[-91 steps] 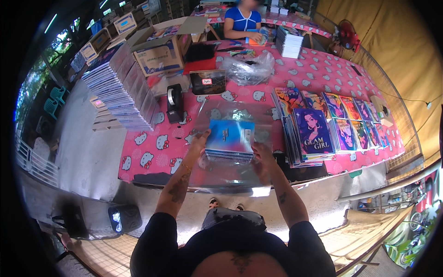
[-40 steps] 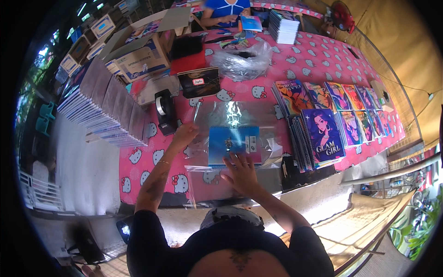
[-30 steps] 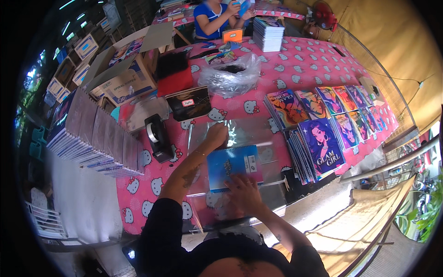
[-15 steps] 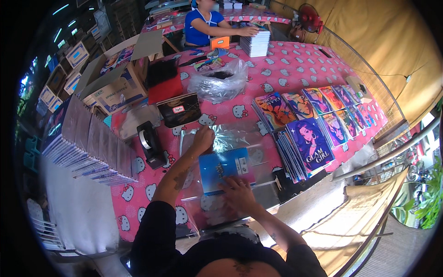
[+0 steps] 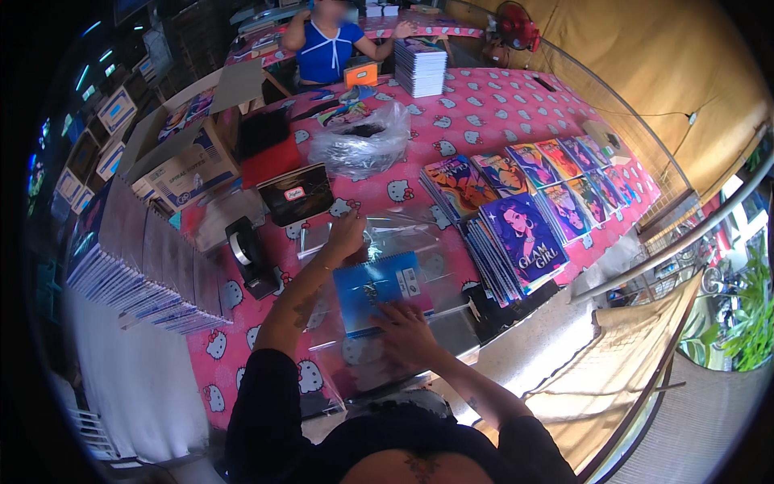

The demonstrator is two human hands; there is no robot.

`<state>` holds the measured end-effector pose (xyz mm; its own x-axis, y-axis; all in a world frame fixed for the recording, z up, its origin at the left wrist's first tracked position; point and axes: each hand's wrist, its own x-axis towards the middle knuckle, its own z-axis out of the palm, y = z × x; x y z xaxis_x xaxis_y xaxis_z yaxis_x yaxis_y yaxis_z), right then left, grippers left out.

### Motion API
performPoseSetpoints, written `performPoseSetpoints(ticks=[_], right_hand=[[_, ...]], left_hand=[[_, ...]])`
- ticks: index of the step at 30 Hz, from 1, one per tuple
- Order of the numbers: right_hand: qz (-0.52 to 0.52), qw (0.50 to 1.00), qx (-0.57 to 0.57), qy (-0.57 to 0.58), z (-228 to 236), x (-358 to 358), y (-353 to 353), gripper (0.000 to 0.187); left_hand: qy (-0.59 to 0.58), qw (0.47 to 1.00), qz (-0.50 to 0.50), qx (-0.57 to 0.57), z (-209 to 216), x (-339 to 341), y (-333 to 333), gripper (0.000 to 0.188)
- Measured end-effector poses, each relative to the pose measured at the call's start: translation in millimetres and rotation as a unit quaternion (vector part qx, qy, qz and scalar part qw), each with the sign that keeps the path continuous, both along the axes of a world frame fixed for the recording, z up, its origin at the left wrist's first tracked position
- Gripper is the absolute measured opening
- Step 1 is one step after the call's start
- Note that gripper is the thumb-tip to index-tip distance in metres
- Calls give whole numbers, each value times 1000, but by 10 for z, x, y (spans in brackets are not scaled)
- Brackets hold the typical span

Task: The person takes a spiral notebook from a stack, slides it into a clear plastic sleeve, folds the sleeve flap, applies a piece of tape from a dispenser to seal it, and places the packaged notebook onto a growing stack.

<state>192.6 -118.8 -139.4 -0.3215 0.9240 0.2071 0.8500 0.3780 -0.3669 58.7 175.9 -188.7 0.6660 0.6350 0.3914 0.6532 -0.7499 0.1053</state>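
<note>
Shows 2 lines of pale capitals low on the front purple notebook, and dark capitals across the side of a cardboard box. Bears dark script inside 1 red-edged white label on a dark-covered item. Carries 1 white sticker, plus lettering too small to read, on the blue notebook.

The flat rectangular spiral notebook runs from bright blue into pink at one corner, with a white label; the cloth-covered desk is pink, patterned with white cartoon cat faces wearing red bows; the rounded tape dispenser is black. The large cardboard box is brown with blue print; the glossy illustrated notebook is purple; the round fan is red.
</note>
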Motion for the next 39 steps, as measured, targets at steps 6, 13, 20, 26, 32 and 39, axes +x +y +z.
performPoseSetpoints(ticks=[6,13,20,26,32,39], right_hand=[[3,1000,-4,-19,-68,-37,7,58],[-6,998,13,-60,-134,-40,-2,57],[-3,998,34,-47,-188,-84,-27,64],[5,995,68,-78,-396,-52,-71,69],[17,994,83,-66,-349,-9,-68,68],[18,990,118,-76,-504,24,-26,65]], left_hand=[[-13,977,-20,-210,181,14,-19,23],[-77,956,-13,-283,719,47,-838,29],[-182,980,31,-75,563,68,-1759,11],[-209,963,116,-123,167,133,-2107,17],[-182,975,123,8,376,151,-1968,19],[-154,975,115,-110,285,164,-2283,19]])
